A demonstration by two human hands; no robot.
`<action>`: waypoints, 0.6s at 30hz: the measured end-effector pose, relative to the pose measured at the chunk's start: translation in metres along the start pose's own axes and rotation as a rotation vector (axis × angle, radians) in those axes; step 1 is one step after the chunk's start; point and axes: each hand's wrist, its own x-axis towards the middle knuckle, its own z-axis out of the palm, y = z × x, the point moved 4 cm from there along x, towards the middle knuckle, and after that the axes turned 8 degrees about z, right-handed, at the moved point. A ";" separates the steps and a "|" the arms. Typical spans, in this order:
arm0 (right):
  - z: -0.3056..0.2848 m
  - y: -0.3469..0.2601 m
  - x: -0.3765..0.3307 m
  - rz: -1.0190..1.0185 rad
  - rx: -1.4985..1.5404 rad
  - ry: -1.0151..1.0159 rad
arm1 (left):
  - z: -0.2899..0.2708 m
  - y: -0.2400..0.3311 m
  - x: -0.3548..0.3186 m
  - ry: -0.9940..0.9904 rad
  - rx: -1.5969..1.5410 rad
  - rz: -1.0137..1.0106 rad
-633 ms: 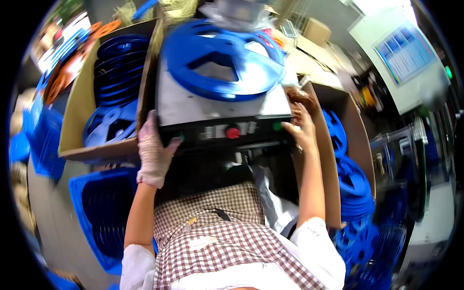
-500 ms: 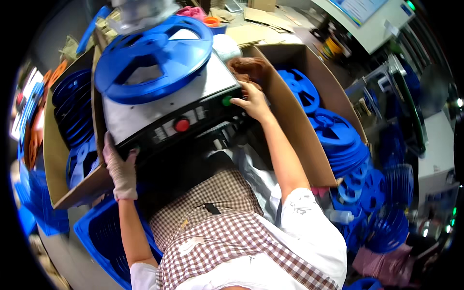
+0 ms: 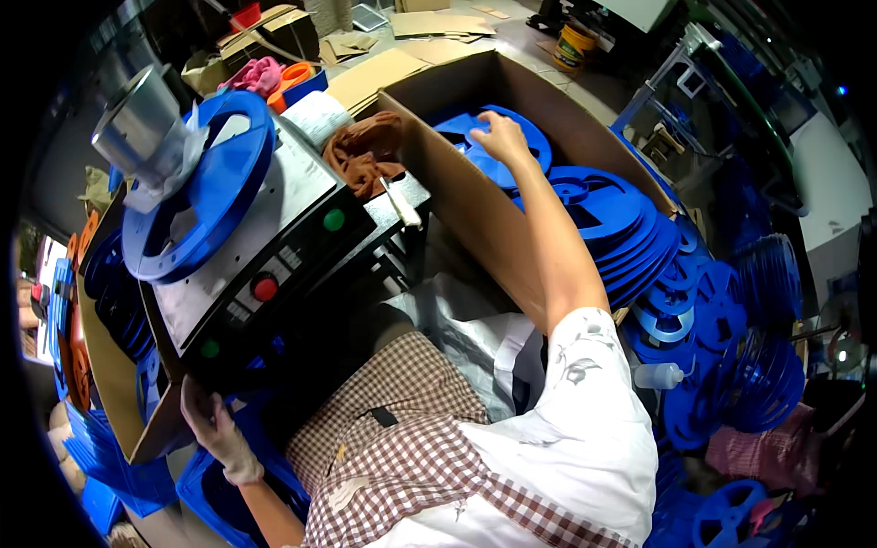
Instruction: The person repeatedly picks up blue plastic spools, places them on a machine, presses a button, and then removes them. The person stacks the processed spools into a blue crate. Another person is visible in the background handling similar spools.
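My right hand (image 3: 502,139) is over the far end of the right cardboard box (image 3: 498,78), with thumb and index finger apart above a flat blue plastic reel (image 3: 528,137). Whether the fingertips touch it I cannot tell. My left hand (image 3: 219,429), in a pale glove, is low beside the near corner of the left cardboard box (image 3: 146,438), fingers spread and holding nothing. Between the boxes stands a machine (image 3: 301,173) with a light top, a black front, green buttons and a red button. Another blue reel (image 3: 260,151) lies on it, below a metal cylinder (image 3: 137,119).
Stacked blue reels (image 3: 594,205) fill the near part of the right box; more reels (image 3: 713,310) are piled outside it. A brown cloth (image 3: 361,151) hangs by the machine. Beside my left hand is a blue basket (image 3: 196,489). Flattened cardboard (image 3: 379,73) lies beyond.
My right hand has left the machine's green button and moved into the right box. My left hand has dropped away from the machine's left front. The view has swung right.
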 end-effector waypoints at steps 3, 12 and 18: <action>0.031 0.059 0.022 0.049 -0.207 -0.216 | 0.004 0.018 -0.007 -0.032 -0.091 -0.043; -0.131 -0.060 -0.149 -0.371 0.423 0.095 | 0.133 0.123 -0.020 -0.577 -0.373 0.206; -0.183 -0.006 -0.236 -0.198 0.439 0.018 | 0.149 0.174 -0.028 -0.802 -0.417 0.473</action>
